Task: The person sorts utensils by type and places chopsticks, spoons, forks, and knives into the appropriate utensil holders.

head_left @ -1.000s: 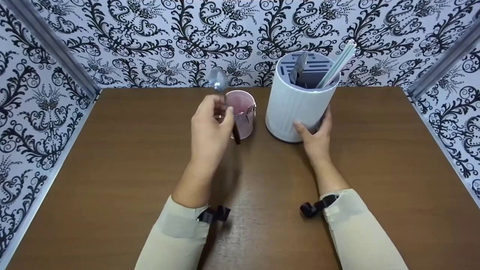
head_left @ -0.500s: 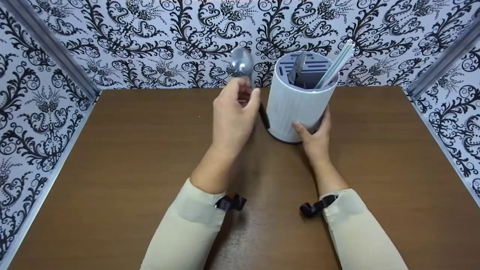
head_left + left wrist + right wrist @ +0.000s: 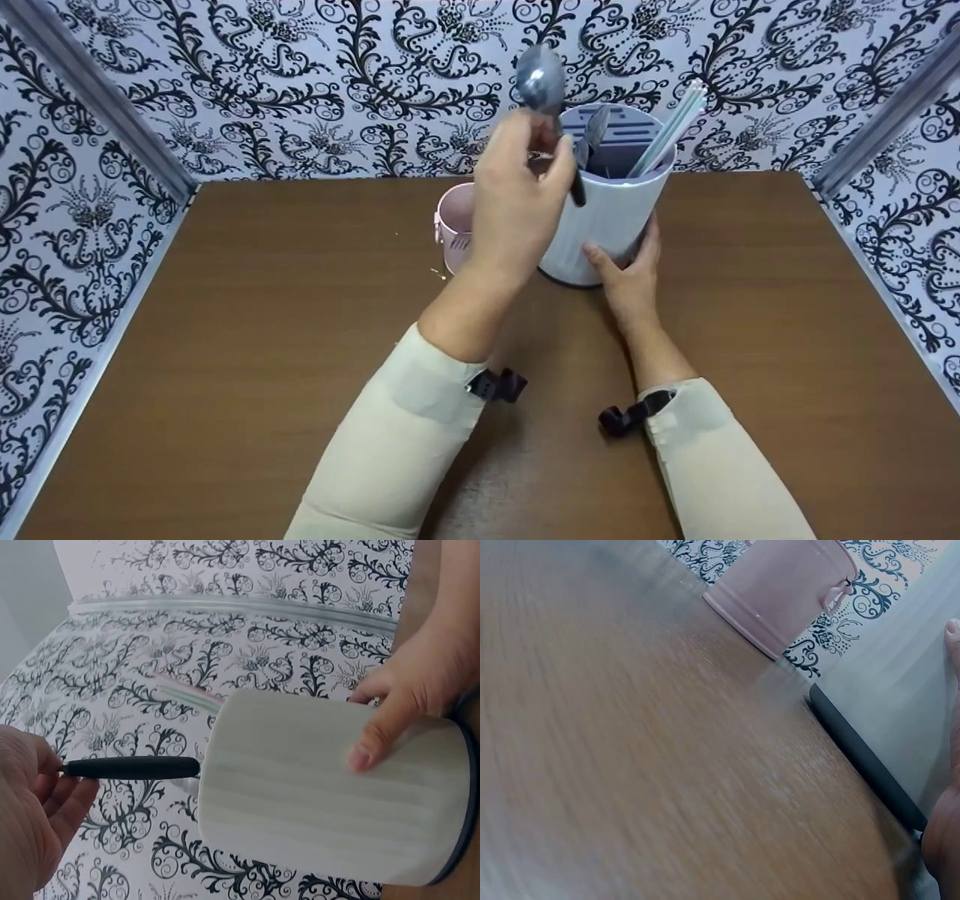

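Observation:
My left hand (image 3: 517, 180) pinches a metal spoon (image 3: 541, 79) near the middle, bowl up and tilted left. Its black handle (image 3: 135, 768) points down towards the white utensil holder (image 3: 607, 217), just in front of the holder's upper left rim. In the left wrist view, the handle's tip is close to that rim; whether they touch I cannot tell. My right hand (image 3: 630, 277) grips the holder's lower right side, thumb on the front and fingers mostly hidden behind. Inside the holder stand metal utensils (image 3: 598, 131) and a bundle of pale chopsticks (image 3: 675, 131).
A pink cup (image 3: 454, 214) with small side handles stands left of the holder, partly hidden by my left hand. Brown wooden table (image 3: 262, 337) lies beneath everything. Patterned panels (image 3: 405, 90) rise behind and at both sides.
My left hand has carried the spoon right and upward, from in front of the pink cup to the holder's rim. The cup shows again on the left. My right hand stays on the holder.

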{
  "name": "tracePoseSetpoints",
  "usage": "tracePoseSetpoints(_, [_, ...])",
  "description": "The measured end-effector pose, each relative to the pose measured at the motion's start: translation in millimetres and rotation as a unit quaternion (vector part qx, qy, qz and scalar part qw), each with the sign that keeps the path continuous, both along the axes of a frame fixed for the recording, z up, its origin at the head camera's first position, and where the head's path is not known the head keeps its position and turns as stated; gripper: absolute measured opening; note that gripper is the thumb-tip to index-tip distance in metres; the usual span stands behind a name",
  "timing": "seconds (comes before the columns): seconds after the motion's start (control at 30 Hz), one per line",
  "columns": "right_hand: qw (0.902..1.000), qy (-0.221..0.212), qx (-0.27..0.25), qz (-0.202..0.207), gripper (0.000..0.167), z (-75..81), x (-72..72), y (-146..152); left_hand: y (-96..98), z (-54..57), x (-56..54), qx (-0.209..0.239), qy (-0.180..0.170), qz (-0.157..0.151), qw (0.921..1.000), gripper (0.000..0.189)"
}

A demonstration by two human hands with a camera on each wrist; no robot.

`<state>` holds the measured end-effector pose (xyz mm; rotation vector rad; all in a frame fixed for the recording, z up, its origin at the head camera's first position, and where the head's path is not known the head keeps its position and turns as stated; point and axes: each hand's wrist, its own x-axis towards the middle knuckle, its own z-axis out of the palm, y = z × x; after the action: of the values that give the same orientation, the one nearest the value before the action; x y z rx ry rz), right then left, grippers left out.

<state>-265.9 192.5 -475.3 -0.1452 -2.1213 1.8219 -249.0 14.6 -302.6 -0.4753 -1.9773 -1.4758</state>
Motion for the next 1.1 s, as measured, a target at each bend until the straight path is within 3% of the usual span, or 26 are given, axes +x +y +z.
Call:
tracePoseSetpoints(0.13, [1.0000,0.005,0.006,0.000,0.113,5.5,4.3,-2,9.1,2.7,-4.5,0.011,0.012,-0.004,0.9999,0.011])
tracePoseSetpoints(0.37, [0.9997,0.012,0.019,-0.002,0.109,3.6,2.6,-2,20.9,-6.4,-13.5,0.037,0.014,-0.005,0.9992,0.015])
tracePoseSetpoints(0.87, [0.9997,0.013,0.021,0.002,0.109,3.1,1.3,-1,35.9,-32.4,-33.1,0.000,-0.029,0.002,0.9996,0.027])
tracePoseSetpoints(1.1, [0.9990,0.031,0.032,-0.005,0.110,-27.0,-18.7,12,38.6,-38.3,-38.4,-0.054,-0.054,0.023,0.9968,0.022])
